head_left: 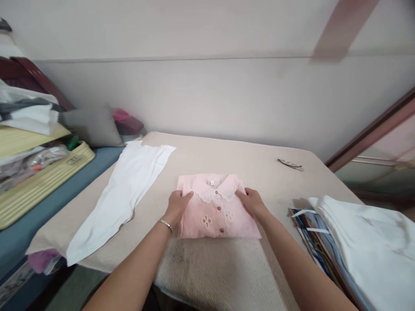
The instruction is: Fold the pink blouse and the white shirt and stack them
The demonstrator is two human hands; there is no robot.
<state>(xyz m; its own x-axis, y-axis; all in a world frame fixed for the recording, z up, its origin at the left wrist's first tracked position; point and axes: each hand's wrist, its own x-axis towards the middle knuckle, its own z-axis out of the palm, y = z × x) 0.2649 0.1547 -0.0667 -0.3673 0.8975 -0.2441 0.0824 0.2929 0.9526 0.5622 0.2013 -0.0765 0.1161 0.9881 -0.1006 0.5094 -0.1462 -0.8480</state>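
Note:
A pink blouse (214, 211) lies folded into a neat rectangle in the middle of the covered surface. Its scalloped collar faces the wall, and red buttons and cut-out flower embroidery show on the front. My left hand (177, 204) grips the blouse's left edge, thumb on top and fingers tucked under or behind the side. At the right edge, my right hand (253, 202) holds it the same way, thumb near the collar tip. The fingers below the fabric are mostly hidden on both sides. A bracelet (166, 224) circles my left wrist.
A white garment (119, 194) lies lengthwise on the left of the beige cover (210, 272). Eyeglasses (290, 164) rest at the back right. White folded cloth (372, 242) sits at right on a patterned bag (320, 242). A grey cushion (92, 125) and yellow case (48, 181) stand left.

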